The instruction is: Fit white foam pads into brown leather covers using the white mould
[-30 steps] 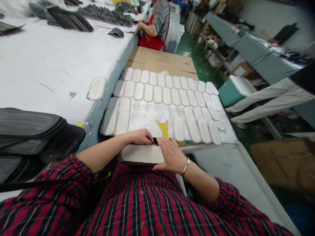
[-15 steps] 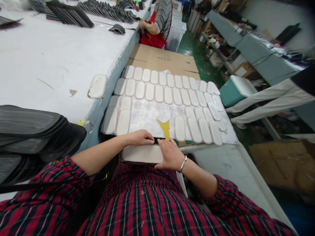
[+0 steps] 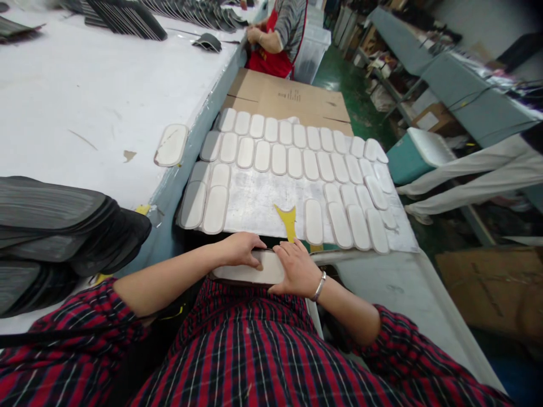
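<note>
The fingertips of the person's left hand (image 3: pixel 241 250) are curved in a loose C at the far edge of a rounded, oblong off-white panel with a dark rim (image 3: pixel 269 272), the thumb lying over its top face; whether they pinch it cannot be told, since the undersides are hidden. The right hand (image 3: pixel 297 270) holds the panel's right end, thumb at the near edge and fingers at the far one.

The panel lies lengthwise across the front of the body, just above the red-and-black plaid shirt (image 3: pixel 237 350). It looks light, fairly stiff yet bendable, and its smooth face may be slightly slippery; it does not look fragile, though the pale surface could mark. The long rims seem the best place to take hold, with thumb and fingers opposed and little pressure on the face.

Just beyond the hands, a yellow forked scrap (image 3: pixel 288 221) lies on a greyish-white board (image 3: pixel 250 198), among rows of similar pale panels (image 3: pixel 279 158), some overlapping. To the left, a stack of dark grey rounded pieces (image 3: pixel 46 220) sits on a white-covered table (image 3: pixel 114 85). Farther off are a brown cardboard sheet (image 3: pixel 292 93) and a co-worker in a red apron (image 3: pixel 271 61).
</note>
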The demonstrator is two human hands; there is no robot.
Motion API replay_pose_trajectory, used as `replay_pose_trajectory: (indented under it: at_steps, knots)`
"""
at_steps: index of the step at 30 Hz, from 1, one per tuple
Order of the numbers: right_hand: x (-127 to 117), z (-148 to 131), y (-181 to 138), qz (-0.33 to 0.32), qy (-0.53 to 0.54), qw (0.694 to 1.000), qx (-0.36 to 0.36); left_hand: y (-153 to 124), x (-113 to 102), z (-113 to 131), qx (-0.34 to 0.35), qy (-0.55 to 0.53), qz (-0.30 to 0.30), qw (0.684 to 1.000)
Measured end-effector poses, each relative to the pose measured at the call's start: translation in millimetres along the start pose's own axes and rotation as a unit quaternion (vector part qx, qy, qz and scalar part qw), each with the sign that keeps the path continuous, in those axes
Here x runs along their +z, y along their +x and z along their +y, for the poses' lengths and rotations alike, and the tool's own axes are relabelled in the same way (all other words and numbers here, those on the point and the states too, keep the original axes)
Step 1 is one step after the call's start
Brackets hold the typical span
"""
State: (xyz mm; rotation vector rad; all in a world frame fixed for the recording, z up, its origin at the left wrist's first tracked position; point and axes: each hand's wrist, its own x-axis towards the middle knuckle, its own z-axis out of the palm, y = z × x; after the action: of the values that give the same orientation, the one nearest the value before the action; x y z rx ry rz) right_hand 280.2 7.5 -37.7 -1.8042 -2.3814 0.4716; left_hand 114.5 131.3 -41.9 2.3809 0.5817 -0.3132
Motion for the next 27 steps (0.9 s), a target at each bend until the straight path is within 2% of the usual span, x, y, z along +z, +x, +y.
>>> replay_pose_trajectory:
  at_steps: [10, 14, 20, 22, 24, 25, 27]
  knots:
    - [-1, -4, -14, -0.003, -0.009, 1.0, -0.014, -19, 9, 12, 0.065, 0.082, 0.038, 0.994]
    - [0, -6, -16, -0.011, -0.027, 0.999, -0.02, -24, 20, 15, 0.056, 0.146, 0.053, 0.986]
    - [-3, -7, -18, -0.011, -0.014, 0.999, -0.029, -39, 42, 28, 0.008, 0.217, 0.131, 0.967]
    - [-9, 3, -14, -0.032, 0.04, 0.998, -0.029, -47, 47, 36, -0.002, 0.219, 0.155, 0.963]
    - [-14, 21, -4, -0.07, 0.142, 0.987, -0.018, -55, 51, 43, 0.008, 0.204, 0.183, 0.962]
    - [-15, 31, 3, -0.093, 0.205, 0.974, -0.007, -59, 52, 47, 0.022, 0.195, 0.197, 0.96]
    - [-10, 50, 20, -0.139, 0.341, 0.93, 0.025, -64, 55, 53, 0.053, 0.188, 0.217, 0.956]
